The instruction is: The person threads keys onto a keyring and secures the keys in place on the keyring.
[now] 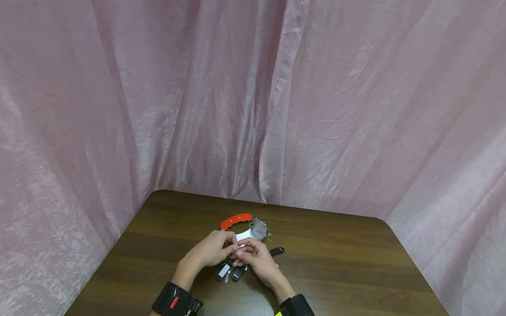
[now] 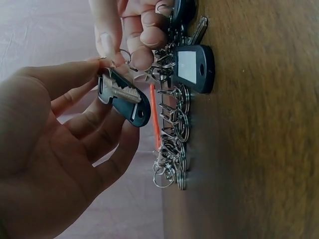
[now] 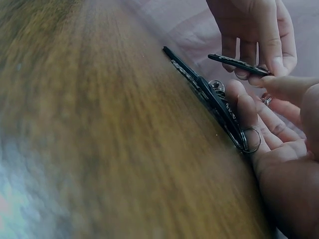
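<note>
My left hand (image 2: 60, 124) pinches the ring end of a key (image 2: 122, 90) with a black key tag (image 2: 141, 112) hanging beside it. Facing it, my right hand (image 1: 257, 262) pinches at a small metal ring (image 2: 126, 57), fingertips meeting the left ones. Just beyond both hands lies a curved key holder with an orange handle (image 1: 236, 220) and a silvery plate (image 1: 258, 229), partly hidden by the fingers. Several split rings (image 2: 174, 119) line its edge. Below the hands, a black key tag with a white label (image 1: 224, 271) rests on the table, another tag (image 1: 239, 273) beside it.
A further black tag (image 1: 277, 251) lies right of the right hand. The brown wooden table (image 1: 336, 263) has rounded far corners. Pink curtains (image 1: 221, 109) hang behind and around it.
</note>
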Demonstrator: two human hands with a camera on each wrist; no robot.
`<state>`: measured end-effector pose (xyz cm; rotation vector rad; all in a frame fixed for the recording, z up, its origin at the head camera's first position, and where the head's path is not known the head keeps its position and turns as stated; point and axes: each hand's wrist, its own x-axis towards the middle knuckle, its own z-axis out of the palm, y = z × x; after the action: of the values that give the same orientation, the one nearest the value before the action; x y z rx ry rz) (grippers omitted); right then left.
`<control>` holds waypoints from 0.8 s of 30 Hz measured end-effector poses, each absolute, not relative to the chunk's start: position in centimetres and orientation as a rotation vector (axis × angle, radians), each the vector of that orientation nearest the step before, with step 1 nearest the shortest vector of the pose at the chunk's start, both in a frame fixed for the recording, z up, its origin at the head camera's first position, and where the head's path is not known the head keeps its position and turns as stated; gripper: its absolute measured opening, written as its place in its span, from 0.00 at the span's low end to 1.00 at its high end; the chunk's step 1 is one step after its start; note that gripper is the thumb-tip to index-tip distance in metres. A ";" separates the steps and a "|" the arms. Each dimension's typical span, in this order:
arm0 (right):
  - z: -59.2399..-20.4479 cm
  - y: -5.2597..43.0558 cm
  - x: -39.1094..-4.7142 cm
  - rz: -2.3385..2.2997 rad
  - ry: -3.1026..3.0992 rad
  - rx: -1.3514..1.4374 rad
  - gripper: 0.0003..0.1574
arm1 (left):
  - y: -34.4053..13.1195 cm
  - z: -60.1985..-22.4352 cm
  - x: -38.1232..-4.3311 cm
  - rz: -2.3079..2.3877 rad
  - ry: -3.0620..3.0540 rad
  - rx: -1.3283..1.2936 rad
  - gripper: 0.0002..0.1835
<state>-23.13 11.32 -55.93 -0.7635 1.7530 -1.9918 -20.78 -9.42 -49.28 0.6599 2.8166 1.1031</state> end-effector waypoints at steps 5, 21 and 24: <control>-55.9 11.4 -23.1 -2.005 1.733 -0.760 0.21 | -9.5 -49.2 -20.9 1.117 2.786 0.626 0.07; -56.0 11.4 -23.2 -1.980 1.762 -0.745 0.20 | -9.4 -49.1 -20.7 1.095 2.804 0.693 0.06; -56.1 11.4 -23.3 -1.975 1.762 -0.751 0.20 | -9.4 -49.3 -20.8 1.087 2.817 0.693 0.06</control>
<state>-23.29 11.35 -56.08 -0.7513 1.7619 -1.9753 -20.81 -9.36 -49.26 0.6927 2.8169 1.0867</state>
